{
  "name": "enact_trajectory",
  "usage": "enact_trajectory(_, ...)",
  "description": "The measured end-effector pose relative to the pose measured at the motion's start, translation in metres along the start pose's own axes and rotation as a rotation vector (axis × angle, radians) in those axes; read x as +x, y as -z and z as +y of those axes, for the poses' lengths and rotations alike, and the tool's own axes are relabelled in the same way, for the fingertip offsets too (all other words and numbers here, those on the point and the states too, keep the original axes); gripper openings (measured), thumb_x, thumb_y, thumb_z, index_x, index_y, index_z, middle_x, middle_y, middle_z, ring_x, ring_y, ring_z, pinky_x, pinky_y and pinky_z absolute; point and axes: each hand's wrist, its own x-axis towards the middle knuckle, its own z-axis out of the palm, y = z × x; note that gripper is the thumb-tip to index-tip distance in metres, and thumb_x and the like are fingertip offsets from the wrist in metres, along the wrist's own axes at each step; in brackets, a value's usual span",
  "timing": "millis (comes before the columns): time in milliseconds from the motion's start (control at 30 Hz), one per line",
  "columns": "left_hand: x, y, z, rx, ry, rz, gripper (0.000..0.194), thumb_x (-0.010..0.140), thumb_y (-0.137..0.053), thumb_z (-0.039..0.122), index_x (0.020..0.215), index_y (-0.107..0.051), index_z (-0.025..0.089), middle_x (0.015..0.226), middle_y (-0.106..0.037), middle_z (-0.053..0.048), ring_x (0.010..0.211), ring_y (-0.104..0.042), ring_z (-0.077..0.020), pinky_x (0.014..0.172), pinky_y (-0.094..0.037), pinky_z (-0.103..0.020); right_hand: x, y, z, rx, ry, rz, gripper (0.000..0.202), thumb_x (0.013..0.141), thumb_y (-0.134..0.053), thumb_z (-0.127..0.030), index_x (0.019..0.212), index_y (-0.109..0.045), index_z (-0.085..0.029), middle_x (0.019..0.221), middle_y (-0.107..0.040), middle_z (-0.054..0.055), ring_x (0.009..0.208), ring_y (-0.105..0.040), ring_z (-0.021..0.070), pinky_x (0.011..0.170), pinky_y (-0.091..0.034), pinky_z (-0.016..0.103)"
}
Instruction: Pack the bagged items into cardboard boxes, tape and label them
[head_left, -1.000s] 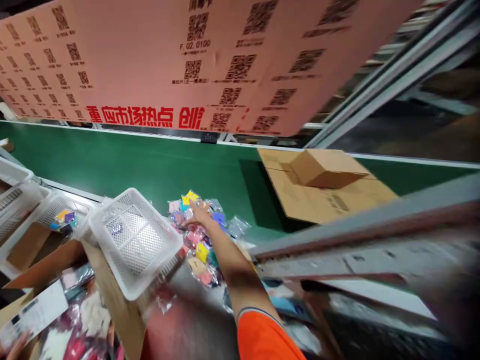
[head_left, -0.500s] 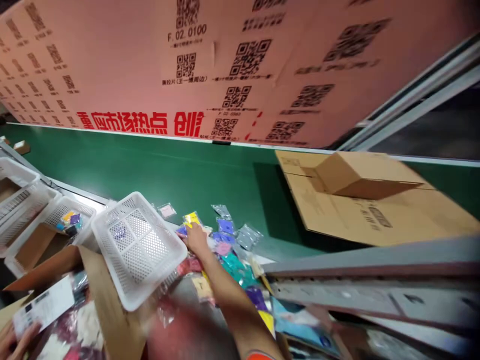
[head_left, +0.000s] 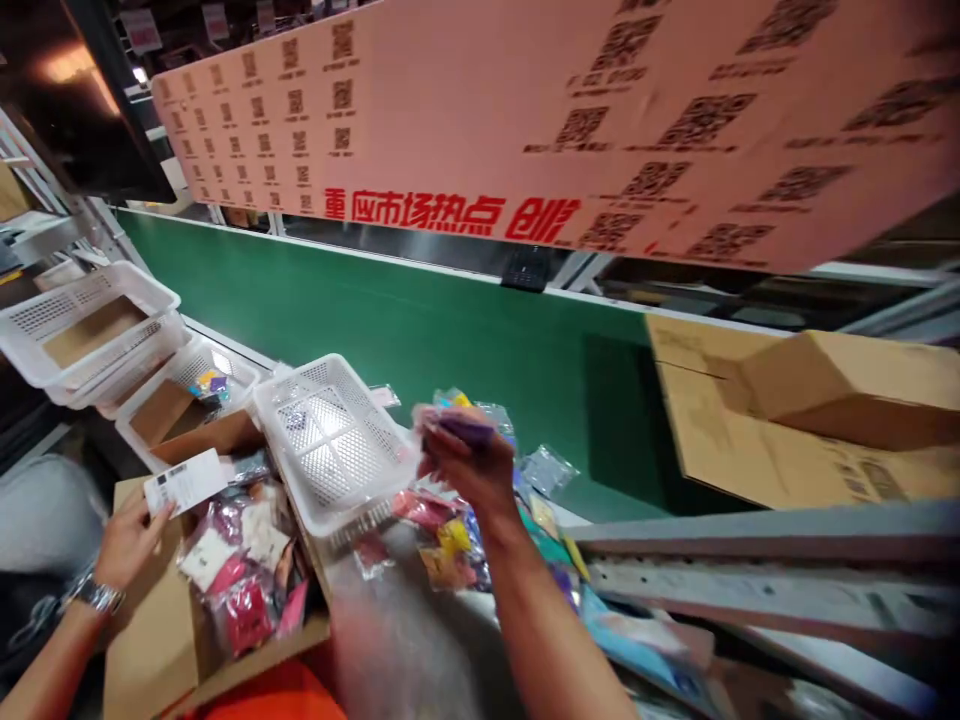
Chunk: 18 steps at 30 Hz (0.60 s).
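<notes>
One white slip [head_left: 196,481] with black print was pinched in the left hand [head_left: 129,540], thumb and fingers closed on its left end, above the far left part of an open carton [head_left: 154,635]. Bagged packets [head_left: 246,612], mostly pink, white and dark red, filled that carton.

To the right, the right hand [head_left: 478,472] was closed around a few small packets [head_left: 466,427], purple and pinkish, blurred; I could not tell how many. It was over a loose pile [head_left: 454,540] of yellow, pink and teal packets; whether it touched them could not be told. Between the carton and the pile was a white basket [head_left: 334,450], with a small blue-patterned packet [head_left: 297,420] at its far left.

Beyond ran a green belt [head_left: 360,285], carrying a sheet of brown cardboard [head_left: 750,450] on the right. A pink board [head_left: 457,110] with printed codes stood at the far side.
</notes>
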Motion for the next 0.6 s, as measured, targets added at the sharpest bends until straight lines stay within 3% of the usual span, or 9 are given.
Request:
enact_trajectory(33, 0.002, 0.004, 0.003, -0.005, 0.003, 0.018, 0.065, 0.094, -0.060, 0.076, 0.104, -0.087, 0.017, 0.124, -0.088, -0.014, 0.115, -0.083, -0.0350, 0.108, -0.067, -0.047, -0.023, -0.020, -0.022, 0.108, -0.008, -0.107, 0.053, 0.075, -0.099, -0.054, 0.113, -0.080, -0.022, 0.106, -0.083, 0.010, 0.070, -0.076, 0.0236, 0.061, -0.068, 0.040)
enact_trajectory(67, 0.003, 0.008, 0.006, -0.009, 0.009, 0.038, 0.066, 0.095, -0.060, 0.075, 0.104, -0.086, 0.016, 0.124, -0.088, -0.015, 0.115, -0.083, -0.0345, 0.109, -0.067, -0.047, -0.047, -0.043, -0.042, 0.189, 0.029, -0.212, 0.050, 0.078, -0.100, -0.050, 0.115, -0.080, -0.024, 0.114, -0.083, 0.010, 0.077, -0.079, 0.0242, 0.067, -0.070, 0.042)
enact_trajectory(133, 0.003, 0.015, 0.012, -0.014, 0.031, 0.084, 0.065, 0.096, -0.058, 0.072, 0.103, -0.085, 0.013, 0.124, -0.088, -0.016, 0.116, -0.082, -0.0341, 0.111, -0.065, -0.046, -0.089, -0.093, -0.072, 0.265, 0.230, -0.488, 0.040, 0.079, -0.101, -0.040, 0.112, -0.084, -0.028, 0.123, -0.083, 0.010, 0.105, -0.082, 0.0288, 0.098, -0.070, 0.048)
enact_trajectory(233, -0.002, 0.026, 0.020, -0.008, 0.096, 0.126, 0.061, 0.098, -0.056, 0.067, 0.105, -0.084, 0.013, 0.124, -0.088, -0.012, 0.126, -0.080, -0.0345, 0.115, -0.062, -0.043, -0.125, -0.162, -0.088, 0.178, 0.478, -0.886, 0.052, 0.078, -0.101, -0.035, 0.127, -0.086, -0.032, 0.149, -0.074, 0.013, 0.143, -0.069, 0.0346, 0.122, -0.058, 0.053)
enact_trajectory(300, -0.006, 0.031, 0.024, 0.004, 0.152, 0.109, 0.056, 0.099, -0.057, 0.062, 0.109, -0.084, 0.014, 0.122, -0.088, -0.006, 0.131, -0.078, -0.0344, 0.116, -0.061, -0.043, -0.132, -0.191, -0.085, -0.025, 0.547, -1.125, 0.081, 0.068, -0.107, -0.040, 0.144, -0.080, -0.034, 0.169, -0.060, 0.018, 0.159, -0.055, 0.0431, 0.131, -0.047, 0.062)
enact_trajectory(400, -0.010, 0.032, 0.024, 0.014, 0.236, 0.108, 0.050, 0.096, -0.059, 0.056, 0.106, -0.084, 0.015, 0.117, -0.089, -0.005, 0.128, -0.079, -0.0348, 0.114, -0.063, -0.044, -0.140, -0.205, -0.080, -0.255, 0.571, -1.385, 0.129, 0.051, -0.113, -0.055, 0.168, -0.059, -0.041, 0.184, -0.042, 0.019, 0.167, -0.043, 0.0537, 0.132, -0.035, 0.077)
enact_trajectory(467, -0.011, 0.029, 0.021, 0.013, 0.297, 0.122, 0.049, 0.091, -0.060, 0.058, 0.102, -0.084, 0.016, 0.115, -0.089, -0.008, 0.125, -0.080, -0.0369, 0.111, -0.065, -0.045, -0.142, -0.201, -0.081, -0.201, 0.641, -1.468, 0.146, 0.051, -0.112, -0.062, 0.178, -0.044, -0.040, 0.187, -0.037, 0.020, 0.168, -0.043, 0.0521, 0.133, -0.038, 0.071)
enact_trajectory(533, -0.012, 0.024, 0.016, 0.003, 0.344, 0.127, 0.052, 0.084, -0.062, 0.062, 0.099, -0.084, 0.018, 0.114, -0.089, -0.010, 0.124, -0.081, -0.0401, 0.109, -0.066, -0.047, -0.124, -0.187, -0.078, -0.026, 0.746, -1.449, 0.139, 0.064, -0.108, -0.064, 0.181, -0.039, -0.035, 0.186, -0.041, 0.019, 0.167, -0.047, 0.0439, 0.133, -0.043, 0.056)
enact_trajectory(600, -0.013, 0.020, 0.009, -0.019, 0.371, 0.140, 0.052, 0.075, -0.064, 0.065, 0.095, -0.084, 0.020, 0.113, -0.090, -0.010, 0.123, -0.081, -0.0424, 0.109, -0.067, -0.049, -0.074, -0.162, -0.064, 0.091, 0.771, -1.269, 0.104, 0.088, -0.094, -0.059, 0.177, -0.047, -0.034, 0.178, -0.055, 0.014, 0.162, -0.055, 0.0343, 0.131, -0.048, 0.046)
